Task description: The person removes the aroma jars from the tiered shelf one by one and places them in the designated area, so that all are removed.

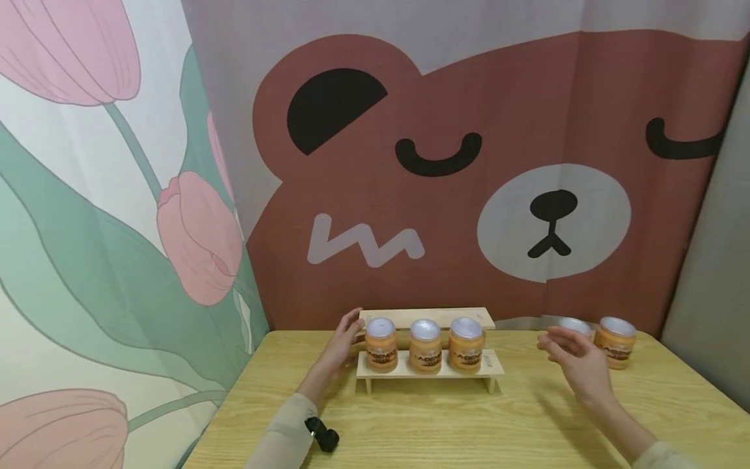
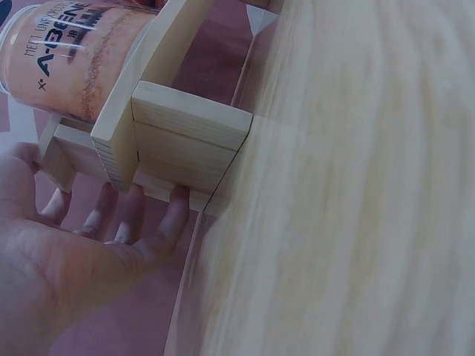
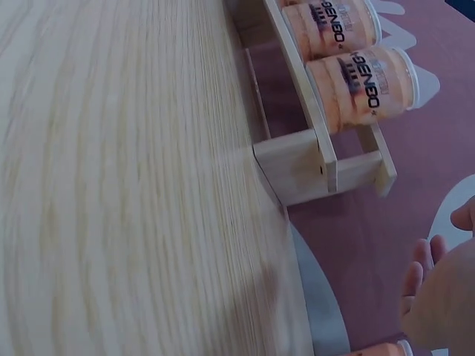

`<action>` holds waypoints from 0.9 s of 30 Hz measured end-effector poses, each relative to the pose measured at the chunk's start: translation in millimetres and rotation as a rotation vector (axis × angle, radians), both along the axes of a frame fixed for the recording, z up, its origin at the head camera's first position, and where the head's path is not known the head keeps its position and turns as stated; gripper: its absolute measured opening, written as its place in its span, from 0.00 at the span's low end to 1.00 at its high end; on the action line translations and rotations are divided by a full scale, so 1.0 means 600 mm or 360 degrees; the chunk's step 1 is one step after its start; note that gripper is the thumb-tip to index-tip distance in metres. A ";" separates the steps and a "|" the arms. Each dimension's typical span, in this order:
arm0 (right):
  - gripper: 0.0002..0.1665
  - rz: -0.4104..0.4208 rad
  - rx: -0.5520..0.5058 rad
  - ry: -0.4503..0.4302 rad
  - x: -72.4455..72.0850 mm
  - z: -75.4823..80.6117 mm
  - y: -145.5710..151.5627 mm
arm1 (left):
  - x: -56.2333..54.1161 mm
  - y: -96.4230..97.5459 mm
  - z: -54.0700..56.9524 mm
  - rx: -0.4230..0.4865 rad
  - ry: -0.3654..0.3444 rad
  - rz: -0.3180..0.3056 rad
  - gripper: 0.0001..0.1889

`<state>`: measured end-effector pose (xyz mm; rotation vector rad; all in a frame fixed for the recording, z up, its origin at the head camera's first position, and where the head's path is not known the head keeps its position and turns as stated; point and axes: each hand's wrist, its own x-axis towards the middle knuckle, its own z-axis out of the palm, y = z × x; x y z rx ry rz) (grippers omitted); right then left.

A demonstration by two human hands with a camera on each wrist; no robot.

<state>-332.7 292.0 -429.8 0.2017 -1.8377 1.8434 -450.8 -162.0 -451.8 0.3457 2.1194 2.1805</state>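
A two-tier wooden rack stands near the table's back edge. On its lower, front tier are three orange jars with silvery lids: a left jar, a middle jar and a right jar. My left hand is at the rack's left end, its spread fingertips right at the end panel in the left wrist view. Off to the rack's right, my right hand is raised with loosely bent fingers and nothing in them. It partly hides one more orange jar; another jar stands beside that one.
The wooden table ends at a curtain printed with a bear face, right behind the rack. A tulip-print curtain borders the left side. A small black device sits at the left sleeve.
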 end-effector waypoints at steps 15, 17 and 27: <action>0.28 0.0157 0.0179 -0.0201 -0.010 -0.003 -0.071 | -0.001 0.002 -0.004 -0.0001 0.0007 0.0000 0.33; 0.31 0.0189 0.0189 -0.0250 -0.010 -0.001 -0.080 | -0.001 0.003 -0.004 0.0001 0.0002 -0.0003 0.33; 0.43 0.0330 0.0231 -0.0463 -0.015 0.012 -0.145 | 0.001 0.000 -0.004 -0.0031 0.0012 0.0028 0.32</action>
